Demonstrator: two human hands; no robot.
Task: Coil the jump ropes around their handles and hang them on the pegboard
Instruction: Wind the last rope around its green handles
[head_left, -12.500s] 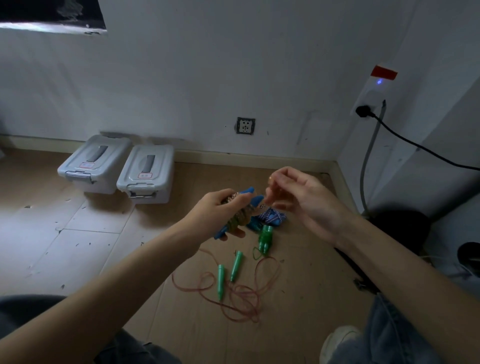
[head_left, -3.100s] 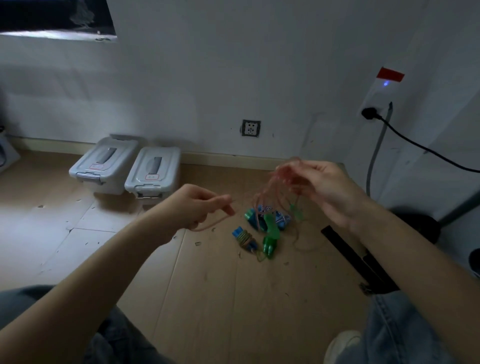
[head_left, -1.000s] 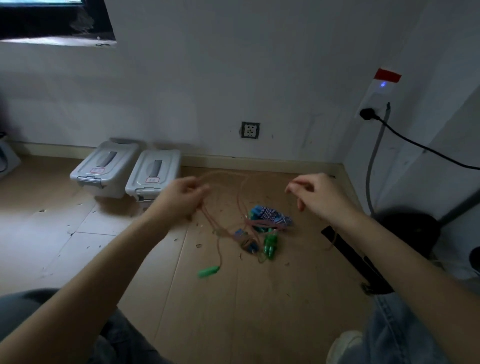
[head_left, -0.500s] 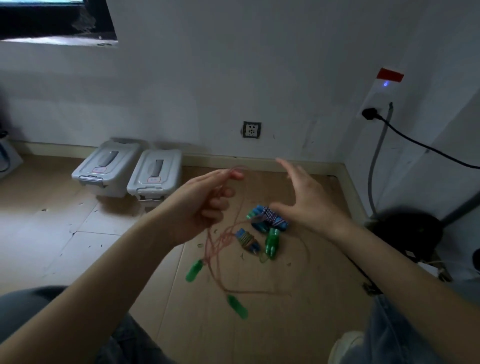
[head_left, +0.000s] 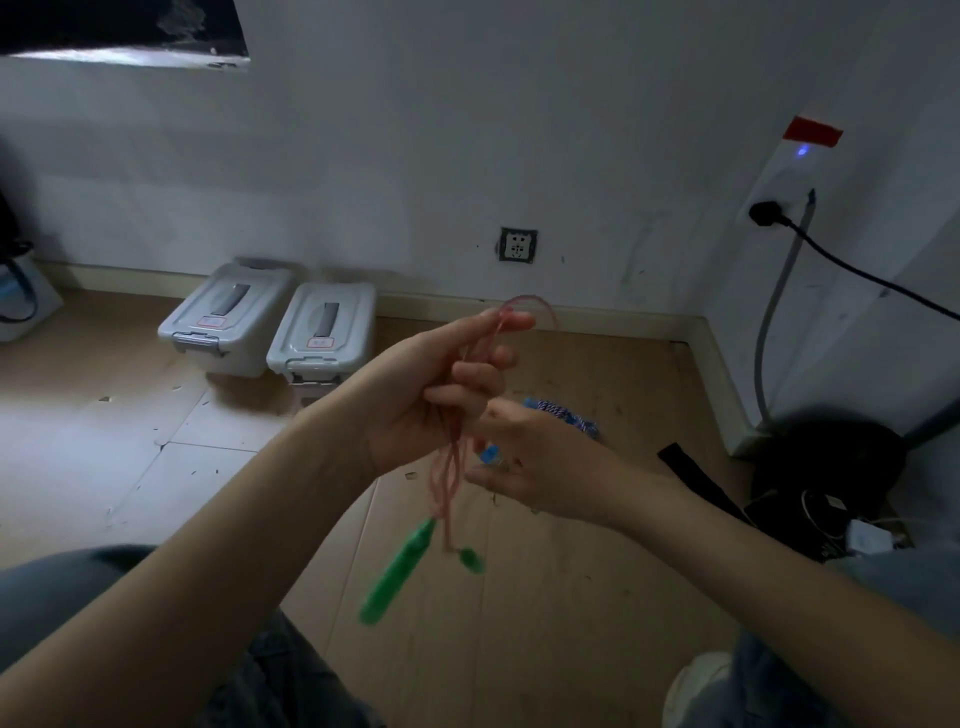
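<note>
My left hand (head_left: 441, 384) is raised over the wooden floor and grips a folded pink jump rope (head_left: 453, 467); its loop sticks up past my fingertips. The rope's two green handles hang below, the long one (head_left: 400, 571) blurred and the other (head_left: 471, 560) end-on. My right hand (head_left: 545, 467) is just right of the hanging strands, thumb and fingers spread on either side of them without a clear grip. Behind my hands, a coiled blue-and-white rope (head_left: 569, 417) and a blue handle (head_left: 489, 454) lie on the floor. No pegboard is in view.
Two grey lidded boxes (head_left: 228, 317) (head_left: 322, 332) stand against the back wall under a wall socket (head_left: 518, 245). A plugged-in cable (head_left: 883, 283) runs along the right wall. A black strap (head_left: 696, 478) and dark clutter (head_left: 831, 467) lie at the right. My shoe (head_left: 696, 686) is at the bottom right.
The pink rope, spread between both hands a second ago, is now gathered into a folded bunch in my left hand. Its green handles have swung up off the floor; my right hand moved in beside the strands.
</note>
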